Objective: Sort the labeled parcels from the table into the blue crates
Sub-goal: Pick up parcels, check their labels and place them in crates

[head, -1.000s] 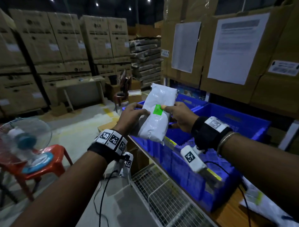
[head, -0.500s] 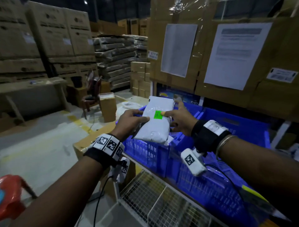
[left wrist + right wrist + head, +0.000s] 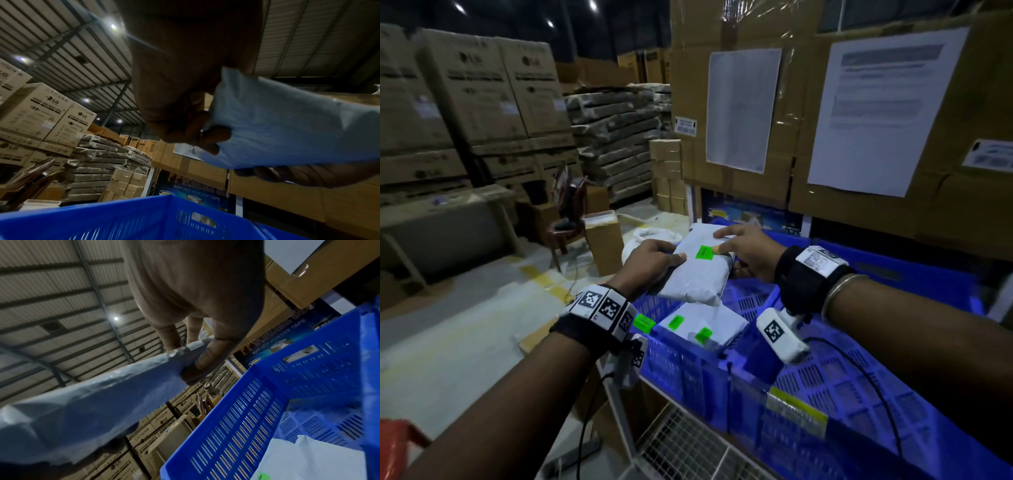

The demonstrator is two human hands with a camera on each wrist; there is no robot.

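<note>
A white poly parcel (image 3: pixel 697 274) with a green label (image 3: pixel 704 253) hangs flat above the left blue crate (image 3: pixel 681 359). My left hand (image 3: pixel 654 258) grips its left edge, thumb on top, fingers curled beneath (image 3: pixel 207 136). My right hand (image 3: pixel 743 250) pinches its right edge, thumb by the label and fingers underneath (image 3: pixel 197 368). The parcel (image 3: pixel 287 123) shows from below in the left wrist view, and as a grey slab (image 3: pixel 92 402) in the right wrist view. Inside the crate lie white parcels (image 3: pixel 702 325) with green labels; one (image 3: pixel 312 459) shows in the right wrist view.
A second blue crate (image 3: pixel 876 411) adjoins on the right. A wire rack (image 3: pixel 688 448) sits below the crates. Large cardboard boxes with taped paper sheets (image 3: pixel 876 109) rise behind. Stacked cartons (image 3: pixel 476 102) and a small open box (image 3: pixel 602 236) stand across the floor.
Both hands have lowered the parcel from upright to nearly flat and carried it over the left crate. My view has swung right, and labelled parcels inside the crate have come into sight.
</note>
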